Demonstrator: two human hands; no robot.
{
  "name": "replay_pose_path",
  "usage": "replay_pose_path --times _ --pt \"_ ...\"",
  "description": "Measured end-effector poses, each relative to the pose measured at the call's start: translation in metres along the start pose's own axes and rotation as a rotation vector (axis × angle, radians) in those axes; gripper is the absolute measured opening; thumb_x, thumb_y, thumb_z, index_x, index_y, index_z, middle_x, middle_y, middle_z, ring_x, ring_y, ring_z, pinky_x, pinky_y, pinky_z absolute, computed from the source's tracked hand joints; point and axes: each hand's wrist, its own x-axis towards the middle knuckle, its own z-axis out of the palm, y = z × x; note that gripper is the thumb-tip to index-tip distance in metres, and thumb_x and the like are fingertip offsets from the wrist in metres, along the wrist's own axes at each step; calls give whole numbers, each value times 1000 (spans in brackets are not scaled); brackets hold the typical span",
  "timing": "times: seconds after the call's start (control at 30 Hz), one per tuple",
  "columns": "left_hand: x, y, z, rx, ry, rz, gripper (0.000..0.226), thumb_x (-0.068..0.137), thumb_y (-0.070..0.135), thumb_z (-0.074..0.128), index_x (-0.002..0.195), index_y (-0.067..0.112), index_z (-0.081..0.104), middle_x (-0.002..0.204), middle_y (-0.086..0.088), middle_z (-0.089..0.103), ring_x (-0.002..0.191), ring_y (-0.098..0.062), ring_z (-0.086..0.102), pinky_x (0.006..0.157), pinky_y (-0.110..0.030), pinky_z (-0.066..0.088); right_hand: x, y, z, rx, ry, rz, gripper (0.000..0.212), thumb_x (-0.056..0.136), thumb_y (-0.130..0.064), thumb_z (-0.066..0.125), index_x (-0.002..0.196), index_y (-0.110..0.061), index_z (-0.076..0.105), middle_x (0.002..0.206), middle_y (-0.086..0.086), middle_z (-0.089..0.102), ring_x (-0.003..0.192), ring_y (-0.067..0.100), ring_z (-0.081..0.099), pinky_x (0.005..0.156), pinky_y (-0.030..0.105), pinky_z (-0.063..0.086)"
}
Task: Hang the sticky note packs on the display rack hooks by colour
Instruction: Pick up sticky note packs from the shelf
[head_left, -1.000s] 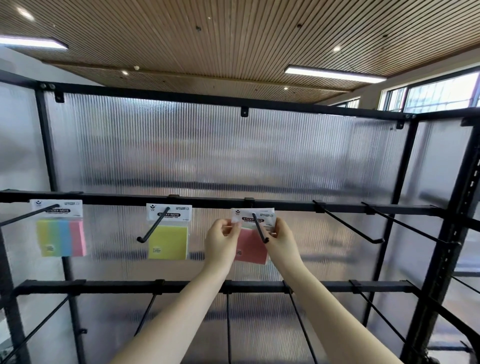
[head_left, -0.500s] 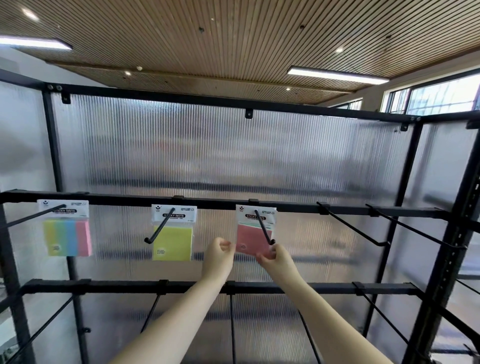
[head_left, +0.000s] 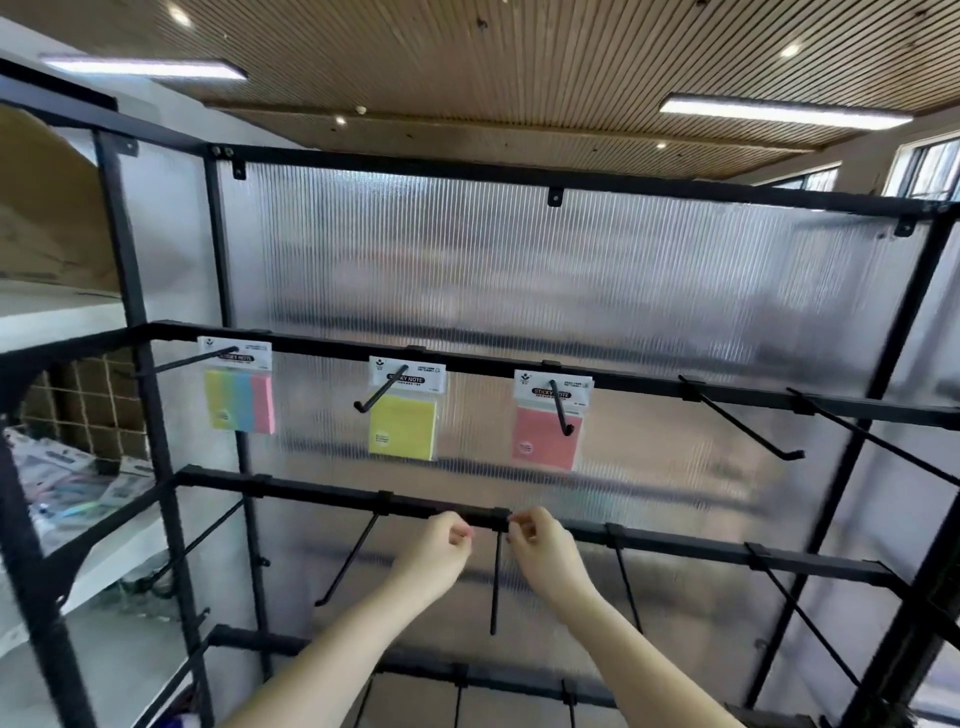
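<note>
Three sticky note packs hang from hooks on the rack's upper bar (head_left: 649, 383): a multicolour pack (head_left: 240, 400) at the left, a yellow pack (head_left: 402, 427) in the middle and a pink pack (head_left: 546, 436) to its right. Both hands are below the packs, in front of the second bar (head_left: 322, 493). My left hand (head_left: 436, 551) has loosely curled fingers and holds nothing. My right hand (head_left: 540, 551) is likewise loosely curled and empty. Neither hand touches a pack.
Bare black hooks (head_left: 743, 423) stick out to the right on the upper bar, and more hooks (head_left: 496, 582) hang from the second bar. A ribbed translucent panel (head_left: 519, 291) backs the rack. At the left, white shelves (head_left: 67, 525) hold packaged goods.
Both hands let go of the pink pack, which now hangs on its hook, and dropped to the second bar. The view swung to the left.
</note>
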Motion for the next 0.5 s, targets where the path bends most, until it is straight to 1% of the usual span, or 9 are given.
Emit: replay_pose_path --times 0.07,0.1,0.17,0.23,0.27,0.33,0.4,0.47,0.5 --pt "-15 -5 -10 39 42 -15 11 98 23 45 101 26 55 102 9 58 98 -9 56 76 -23 44 -10 -13 7 11 -32 -77 23 99 -26 45 116 -16 57 101 -4 63 83 10 58 67 21 45" --pt "-24 -8 -17 56 70 -35 12 97 21 46 103 24 57 100 10 57 100 -9 55 79 -24 43 -14 -21 11 12 -52 -114 24 98 -25 46 117 -16 57 104 -3 63 87 11 59 71 22 47" --pt "-41 -15 -31 80 145 -54 16 97 19 48 106 20 60 101 7 60 99 -10 56 73 -18 40 -23 -37 22 15 -97 -181 24 97 -24 47 119 -18 57 108 -3 64 93 13 60 79 25 51" --pt "-61 -23 -48 100 216 -68 17 97 17 48 106 17 62 104 2 64 92 -9 55 63 -11 36 -33 -54 34 36 -132 -242 23 97 -25 47 116 -20 58 106 -4 65 94 13 61 81 29 52" --pt "-72 -28 -57 104 247 -80 16 97 16 47 104 17 62 103 3 64 90 -9 55 62 -11 36 -39 -63 40 52 -148 -274 22 97 -25 47 114 -20 59 104 -3 66 93 14 62 81 31 52" --pt "-92 -43 -76 99 302 -142 15 97 16 48 93 25 60 97 7 63 93 -9 57 71 -19 41 -49 -82 54 74 -188 -348 20 97 -24 47 110 -16 60 100 0 67 91 18 63 79 33 51" --pt "-109 -62 -93 61 354 -222 22 95 15 50 81 31 56 92 8 64 94 -12 61 78 -27 47 -60 -100 69 78 -234 -410 21 97 -23 47 109 -12 60 100 4 68 89 20 62 74 30 48" --pt "-126 -77 -110 12 389 -276 24 94 11 51 80 30 56 92 3 67 94 -18 64 83 -31 49 -68 -115 86 61 -279 -450 21 97 -22 48 111 -11 59 105 5 67 94 22 62 72 28 45" --pt "-135 -83 -118 -1 400 -289 20 95 10 50 84 25 58 94 0 67 94 -19 64 82 -29 49 -72 -123 94 50 -300 -465 21 97 -21 48 111 -11 59 107 6 66 96 23 62 73 28 44"
